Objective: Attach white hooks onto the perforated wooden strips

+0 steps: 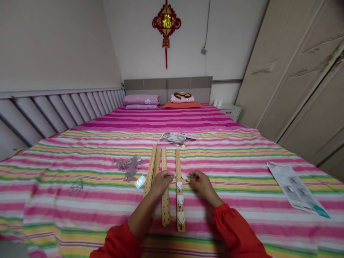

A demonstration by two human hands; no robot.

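Since the slats (151, 168) lie parallel near the bed's (242, 168) foot edge, your left hand (161, 181) bunches its fingertips on the middle slat (165, 204), likely steadying it, while your right hand (202, 184) pinches a small white hook (184, 177) beside the right slat (177, 161).

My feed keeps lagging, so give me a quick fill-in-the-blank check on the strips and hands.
The rightmost strip carries ____ white hooks.
The left hand and right hand come out of sleeves coloured ____.
The flat packet lies to the ____ of the right hand.
Missing words: three; red; right.
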